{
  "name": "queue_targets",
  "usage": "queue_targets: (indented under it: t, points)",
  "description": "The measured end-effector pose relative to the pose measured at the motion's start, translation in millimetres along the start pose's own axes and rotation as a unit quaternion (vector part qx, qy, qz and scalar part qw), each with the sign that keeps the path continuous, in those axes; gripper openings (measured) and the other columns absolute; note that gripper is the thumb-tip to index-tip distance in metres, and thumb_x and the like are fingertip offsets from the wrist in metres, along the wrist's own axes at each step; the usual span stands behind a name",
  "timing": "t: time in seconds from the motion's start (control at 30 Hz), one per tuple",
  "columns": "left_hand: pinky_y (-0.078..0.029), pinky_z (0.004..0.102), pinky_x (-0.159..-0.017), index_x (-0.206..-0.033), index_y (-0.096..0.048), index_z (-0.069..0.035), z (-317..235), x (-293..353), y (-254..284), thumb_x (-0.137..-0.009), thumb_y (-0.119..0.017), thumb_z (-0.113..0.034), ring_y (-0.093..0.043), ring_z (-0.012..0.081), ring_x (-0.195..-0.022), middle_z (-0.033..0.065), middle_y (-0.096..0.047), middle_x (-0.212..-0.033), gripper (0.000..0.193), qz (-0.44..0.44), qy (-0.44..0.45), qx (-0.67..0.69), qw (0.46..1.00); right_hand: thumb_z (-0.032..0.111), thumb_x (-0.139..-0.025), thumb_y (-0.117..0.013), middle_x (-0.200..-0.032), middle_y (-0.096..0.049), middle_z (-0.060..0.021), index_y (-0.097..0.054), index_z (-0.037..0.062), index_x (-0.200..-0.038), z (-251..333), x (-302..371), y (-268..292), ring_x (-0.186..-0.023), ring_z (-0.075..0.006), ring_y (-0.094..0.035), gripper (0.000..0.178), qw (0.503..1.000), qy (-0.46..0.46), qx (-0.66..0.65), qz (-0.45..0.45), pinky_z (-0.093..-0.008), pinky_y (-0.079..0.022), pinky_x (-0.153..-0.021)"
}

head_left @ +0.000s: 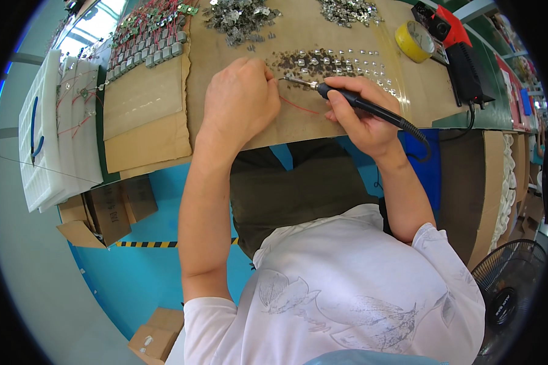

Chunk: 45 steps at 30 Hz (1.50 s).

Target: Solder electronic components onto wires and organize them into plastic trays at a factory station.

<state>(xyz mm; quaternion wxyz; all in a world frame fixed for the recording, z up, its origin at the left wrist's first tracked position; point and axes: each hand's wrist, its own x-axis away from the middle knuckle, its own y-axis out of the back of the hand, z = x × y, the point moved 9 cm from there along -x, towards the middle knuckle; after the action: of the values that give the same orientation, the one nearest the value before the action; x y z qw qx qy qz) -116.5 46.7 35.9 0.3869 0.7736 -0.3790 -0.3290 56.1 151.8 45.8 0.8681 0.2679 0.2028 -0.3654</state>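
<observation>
My right hand is wrapped round the black handle of a soldering iron, whose metal tip points left. Close to that tip, my left hand is closed in a pinch above the brown-covered bench. A thin red wire comes out from its fingers and curves right toward my right hand. The fingertips and whatever part sits between them are mostly hidden by the back of the hand. Just beyond lie small shiny metal pieces in rows, some over dark brown stains.
Metal clips are heaped in two piles, one larger and one smaller. Small motors with red wires stand at left behind cardboard. Yellow tape and a black power unit sit right. White trays flank the bench.
</observation>
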Motion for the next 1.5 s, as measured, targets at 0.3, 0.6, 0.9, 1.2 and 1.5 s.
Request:
queue_targets:
  t: [0.3, 0.6, 0.9, 1.2, 1.5]
  points:
    - [-0.057, 0.0482, -0.083, -0.09, -0.073, -0.001, -0.7, -0.3, -0.7, -0.087, -0.068, -0.014, -0.071, 0.0399, -0.09, 0.0198, -0.073, -0.093, 0.014, -0.002, 0.001, -0.011, 1.0, 0.005, -0.089, -0.079, -0.079, -0.071, -0.0049, -0.078, 0.0024, -0.107, -6.6, 2.2, -0.8, -0.062, -0.0079, -0.062, 0.018, 1.0, -0.023, -0.009, 0.001, -0.0219, -0.048, -0.055]
    - [-0.058, 0.0477, -0.082, -0.091, -0.073, -0.001, -1.2, 0.3, -1.1, -0.088, -0.067, -0.014, -0.071, 0.039, -0.09, 0.0194, -0.072, -0.094, 0.014, 0.0, 0.004, -0.015, 1.0, 0.005, -0.089, -0.079, -0.079, -0.072, -0.0052, -0.078, 0.002, -0.108, -5.9, 2.2, -1.2, -0.063, -0.0086, -0.063, 0.019, 1.0, -0.009, -0.016, 0.004, -0.0224, -0.048, -0.056]
    - [-0.054, 0.0478, -0.081, -0.09, -0.071, -0.002, 1.5, 0.9, -2.5, -0.089, -0.071, -0.017, -0.069, 0.0383, -0.09, 0.0169, -0.072, -0.093, 0.015, -0.009, 0.008, -0.016, 1.0, 0.005, -0.09, -0.079, -0.082, -0.072, -0.0058, -0.077, 0.001, -0.109, -6.4, 2.3, -1.8, -0.062, -0.0092, -0.064, 0.02, 1.0, -0.016, -0.011, 0.012, -0.0222, -0.049, -0.057]
    - [-0.055, 0.0479, -0.081, -0.09, -0.071, -0.003, 0.9, 0.8, -2.0, -0.088, -0.071, -0.017, -0.069, 0.0386, -0.091, 0.0169, -0.072, -0.093, 0.014, -0.008, 0.016, -0.014, 1.0, 0.0, -0.096, -0.072, -0.092, -0.075, -0.0078, -0.072, 0.0013, -0.123, -1.1, -2.6, 8.2, -0.066, -0.008, -0.07, 0.027, 0.996, -0.046, -0.07, -0.009, -0.0215, -0.054, -0.058]
    - [-0.054, 0.0481, -0.081, -0.091, -0.071, -0.003, 0.7, 1.8, -2.3, -0.088, -0.071, -0.015, -0.069, 0.0387, -0.091, 0.0164, -0.071, -0.093, 0.013, -0.007, 0.017, -0.014, 1.0, -0.003, -0.085, -0.076, -0.09, -0.073, -0.0087, -0.073, 0.0104, -0.121, 13.6, -26.9, -27.5, -0.075, -0.0288, -0.065, 0.039, 0.958, 0.207, 0.193, 0.046, -0.0386, -0.055, -0.066]
